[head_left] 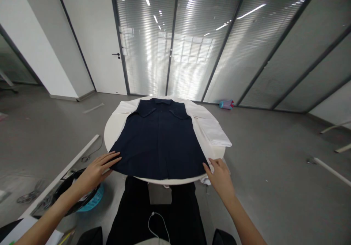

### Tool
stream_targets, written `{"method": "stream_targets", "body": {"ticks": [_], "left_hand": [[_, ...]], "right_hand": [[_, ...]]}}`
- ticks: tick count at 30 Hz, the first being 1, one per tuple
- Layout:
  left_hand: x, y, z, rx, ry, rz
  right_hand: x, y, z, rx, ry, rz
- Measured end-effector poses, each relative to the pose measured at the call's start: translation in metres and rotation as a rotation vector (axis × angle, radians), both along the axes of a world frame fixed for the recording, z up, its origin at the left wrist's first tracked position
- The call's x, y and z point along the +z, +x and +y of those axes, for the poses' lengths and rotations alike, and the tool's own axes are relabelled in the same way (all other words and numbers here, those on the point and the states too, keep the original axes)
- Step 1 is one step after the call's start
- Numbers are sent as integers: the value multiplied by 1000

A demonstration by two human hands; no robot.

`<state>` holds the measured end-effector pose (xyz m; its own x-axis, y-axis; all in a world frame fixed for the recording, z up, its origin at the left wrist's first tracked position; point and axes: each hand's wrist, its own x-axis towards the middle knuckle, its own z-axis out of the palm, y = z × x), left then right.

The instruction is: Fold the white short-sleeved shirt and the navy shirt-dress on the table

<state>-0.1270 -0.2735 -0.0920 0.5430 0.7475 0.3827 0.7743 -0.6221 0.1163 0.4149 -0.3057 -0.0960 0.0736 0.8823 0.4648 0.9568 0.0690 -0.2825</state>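
A navy garment (pixel 159 139) with a collar and chest flaps lies spread on a round white table (pixel 110 131), its hem towards me. My left hand (pixel 95 170) rests its outstretched fingers on the lower left corner of the garment. At the opposite corner, my right hand (pixel 219 177) touches the hem's edge; thumb and forefinger are apart and the other fingers bend partly out of sight. White cloth (pixel 124 108) shows beside the garment's upper left. Along the right lies a folded white cloth (pixel 215 132).
Below left stand a black-lined bin (pixel 79 201) and a blue basket (pixel 94 199), near a long white strip (pixel 74 162) and cables. A blue and pink container (pixel 226 104) lies by the glass wall (pixel 192 55). White legs (pixel 331 171) of furniture reach in at right.
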Motion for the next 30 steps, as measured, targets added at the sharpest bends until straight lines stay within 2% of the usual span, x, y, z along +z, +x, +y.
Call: {"method": "stream_targets", "body": {"ticks": [7,14,17,19,22,24,28,30], "left_hand": [[-1,-6,-12,128,101,-107],[1,-9,-15,132,121,-54],[4,-11,-14,134,138,-39],[7,-5,-16,145,171,-34],[17,23,-22,148,232,-50],[23,54,-27,106,236,-85],[30,125,-34,-21,164,-133],[29,151,-36,-87,100,-121]], "right_hand": [[-3,-1,1,6,19,340],[-1,-5,0,-73,-12,646],[-4,-1,-2,-45,-38,699],[-3,-2,-5,-44,-20,643],[9,-20,-9,-93,122,387],[21,-46,-11,-13,153,264],[40,-115,-13,405,-85,166],[43,-141,-14,509,-162,82]]}}
